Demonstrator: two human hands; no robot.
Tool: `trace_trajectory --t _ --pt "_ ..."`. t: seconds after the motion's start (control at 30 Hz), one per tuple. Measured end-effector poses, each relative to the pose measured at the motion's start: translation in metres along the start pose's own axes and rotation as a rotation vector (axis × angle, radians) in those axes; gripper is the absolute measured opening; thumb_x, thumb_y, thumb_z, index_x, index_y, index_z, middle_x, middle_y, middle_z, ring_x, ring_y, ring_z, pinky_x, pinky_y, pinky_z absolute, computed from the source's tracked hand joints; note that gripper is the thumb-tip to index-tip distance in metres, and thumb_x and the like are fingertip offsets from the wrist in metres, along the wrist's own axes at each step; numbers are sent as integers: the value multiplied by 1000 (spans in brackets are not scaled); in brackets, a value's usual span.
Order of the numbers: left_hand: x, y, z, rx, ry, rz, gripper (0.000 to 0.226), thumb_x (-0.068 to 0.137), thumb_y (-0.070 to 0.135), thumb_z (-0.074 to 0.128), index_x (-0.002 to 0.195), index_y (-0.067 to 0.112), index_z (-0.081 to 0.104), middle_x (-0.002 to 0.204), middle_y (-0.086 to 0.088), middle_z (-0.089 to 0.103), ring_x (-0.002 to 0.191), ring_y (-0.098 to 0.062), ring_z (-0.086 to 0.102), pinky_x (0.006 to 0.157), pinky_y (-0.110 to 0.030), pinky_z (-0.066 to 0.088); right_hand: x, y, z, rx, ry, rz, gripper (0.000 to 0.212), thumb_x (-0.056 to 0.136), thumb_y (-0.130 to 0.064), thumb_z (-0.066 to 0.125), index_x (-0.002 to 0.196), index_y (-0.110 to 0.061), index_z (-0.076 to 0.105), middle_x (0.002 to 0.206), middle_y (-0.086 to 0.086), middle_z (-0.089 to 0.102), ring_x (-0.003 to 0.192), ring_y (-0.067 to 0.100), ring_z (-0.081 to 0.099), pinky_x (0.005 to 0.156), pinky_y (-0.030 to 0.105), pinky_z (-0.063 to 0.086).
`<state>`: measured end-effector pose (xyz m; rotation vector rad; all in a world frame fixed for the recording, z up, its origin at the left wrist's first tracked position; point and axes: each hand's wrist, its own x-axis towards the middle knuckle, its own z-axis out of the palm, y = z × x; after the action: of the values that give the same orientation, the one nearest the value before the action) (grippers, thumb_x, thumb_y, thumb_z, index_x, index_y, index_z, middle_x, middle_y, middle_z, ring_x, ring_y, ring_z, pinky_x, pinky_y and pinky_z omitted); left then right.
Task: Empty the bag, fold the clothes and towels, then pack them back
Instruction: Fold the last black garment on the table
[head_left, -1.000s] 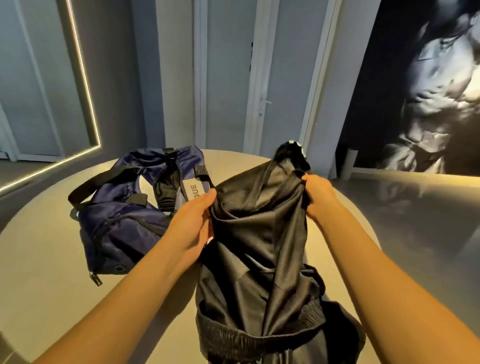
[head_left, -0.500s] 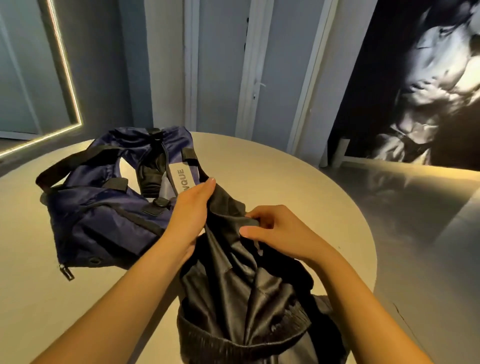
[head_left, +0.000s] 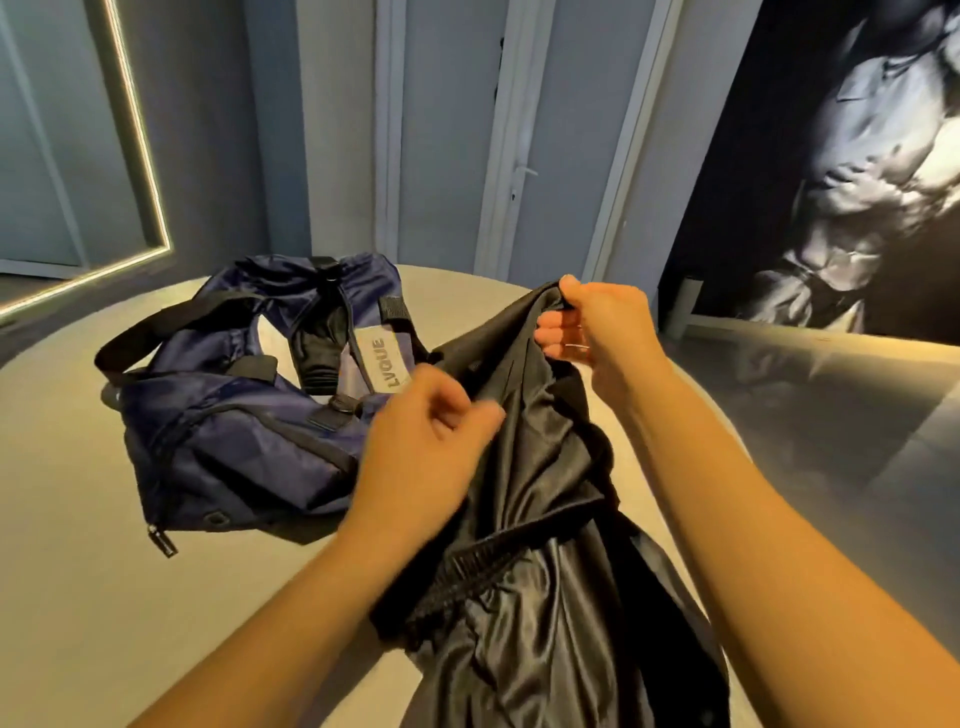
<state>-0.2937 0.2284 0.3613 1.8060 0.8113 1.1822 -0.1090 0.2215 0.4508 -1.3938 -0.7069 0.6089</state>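
While my right hand (head_left: 597, 332) grips the top edge of the black garment (head_left: 535, 478) just right of the navy bag (head_left: 234, 431), my left hand (head_left: 431, 447), blurred, pinches its cloth nearer the bag.

Round pale table (head_left: 78, 597), white door (head_left: 452, 130), lit frame (head_left: 140, 156), dark mural (head_left: 857, 156)

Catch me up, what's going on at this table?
A person is working a shiny black garment above a round table. The right hand grips its top edge, lifted. The left hand, blurred, pinches the fabric lower down. The garment hangs crumpled, not yet folded. The navy bag lies open on the table to the left, with neither hand on it.
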Motion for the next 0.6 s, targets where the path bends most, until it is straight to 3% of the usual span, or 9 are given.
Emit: trace_trajectory --t 0.07,0.13,0.23,0.33,0.43,0.5,0.6 --pt "-27 -9 5 175 -266 43 30 82 60 70 89 32 64 89 10 62 81 -5 61 77 -31 51 6 3 -2 137 58 52 21 105 -21 53 95 -5 61 59 7 69 48 17 66 47 26 56" --pt "-46 -24 8 331 -459 139 26 89 59 65 103 38 68 101 16 62 96 -1 59 89 -32 50 15 11 -14 230 119 68 19 106 -20 53 101 -3 61 65 10 72 53 19 70 50 28 58" --pt "-58 -39 11 421 -485 345 17 97 40 57 103 34 72 97 17 60 93 -2 56 84 -31 49 26 32 -42 300 240 60 21 105 -15 50 112 2 59 86 19 73 73 27 75 69 37 63" --pt "-56 -46 14 429 -432 287 19 97 43 55 110 36 67 102 17 60 94 -4 57 83 -32 50 23 57 -70 254 242 126 22 106 -12 47 121 2 56 95 21 72 90 33 74 82 42 62" --pt "-51 -49 16 458 -489 164 35 97 54 59 129 41 61 117 21 60 105 -1 56 91 -30 50 9 81 -93 -11 274 47 16 101 -16 54 115 -8 53 100 19 73 83 27 74 74 37 62" --pt "-52 -49 19 435 -520 119 26 98 53 56 111 36 72 106 16 66 97 -3 60 88 -35 51 -9 93 -102 -231 316 -76 22 92 -25 63 105 -24 44 90 12 70 74 23 68 68 40 57" --pt "-55 -49 26 376 -470 78 58 94 62 45 82 10 66 83 -2 64 77 -16 60 78 -48 50 -39 101 -96 -835 170 -156 32 85 -52 68 86 -25 50 75 -1 64 70 19 60 65 38 47"
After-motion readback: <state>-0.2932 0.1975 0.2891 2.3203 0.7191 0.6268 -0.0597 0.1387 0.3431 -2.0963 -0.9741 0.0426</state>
